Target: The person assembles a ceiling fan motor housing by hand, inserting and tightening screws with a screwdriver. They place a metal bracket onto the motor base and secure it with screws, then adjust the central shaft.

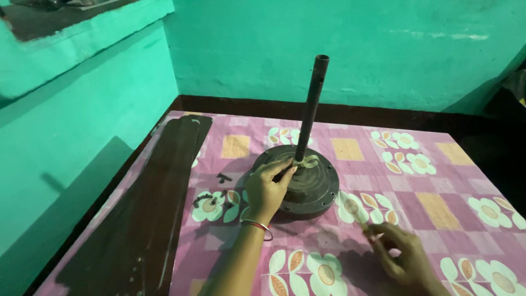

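Two hands at work on the worktop (438, 181): left hand (268, 189) pinches pale wires (308, 160) at the rod (312, 104) atop the round fan motor (307, 183), right hand (397, 249) grips a thin pale stick (360, 220), likely mid-wiring, needing steady fingers, blades (148, 219) aside.

Dark brown fan motor (307, 183) and blades (159, 203) on pink, flower-patterned cloth (438, 181), turquoise walls (356, 49).

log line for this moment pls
left hand: fingertips on fan motor top by rod | right hand: pinching small pale thing | fan blades: lying left
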